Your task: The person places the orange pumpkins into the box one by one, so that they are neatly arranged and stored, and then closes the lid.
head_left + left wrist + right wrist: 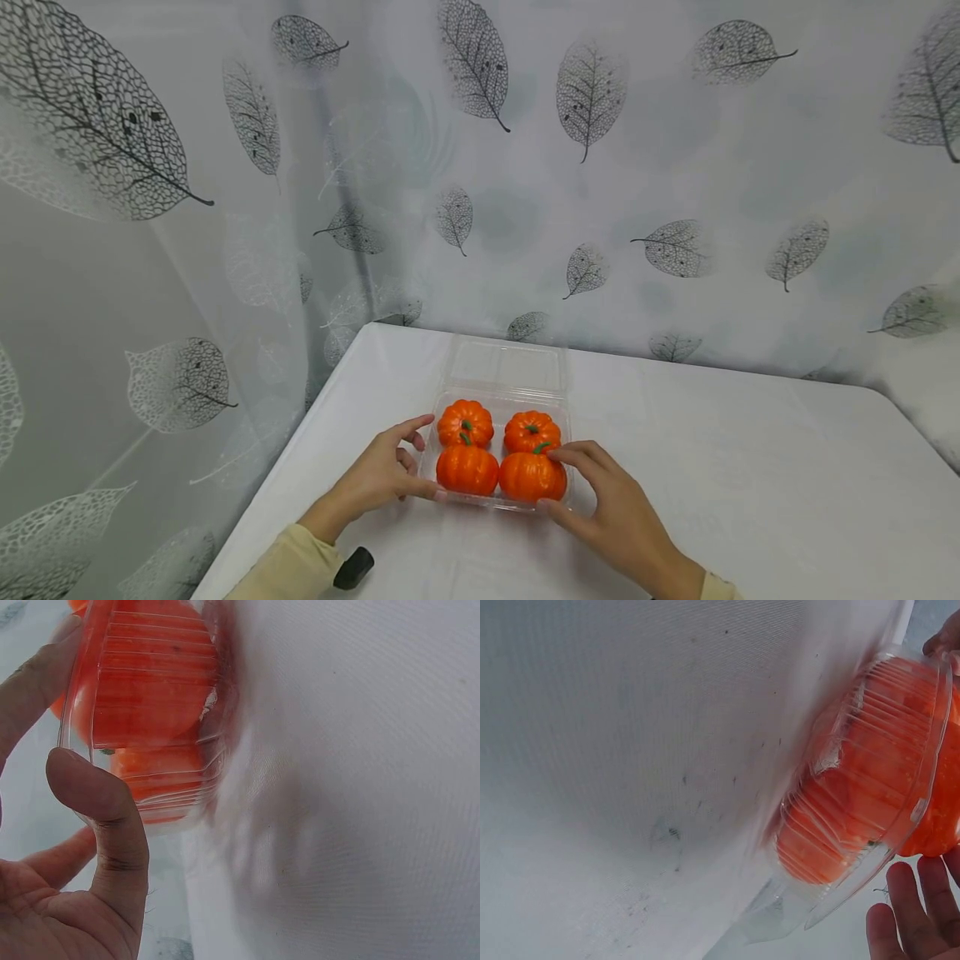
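Observation:
A clear plastic clamshell box (pixel 480 502) lies with its lid folded back, holding several small orange toy pumpkins with green stems. My left hand (pixel 378 475) grips the box's left side, its thumb at the front corner and its index finger farther back. The left wrist view shows that thumb (pixel 94 787) bent against the rim. On the right, my right hand (pixel 618 512) spans the front right pumpkin (pixel 532 477), fingertips on its upper back and thumb near the box's front edge. In the right wrist view several fingertips (pixel 904 892) touch the pumpkin's side.
The clear lid (pixel 508 367) lies toward the back of the white-covered table (pixel 750 483). A small black object (pixel 354 568) is by the left sleeve. Leaf-patterned curtains (pixel 510 208) hang behind and to the left.

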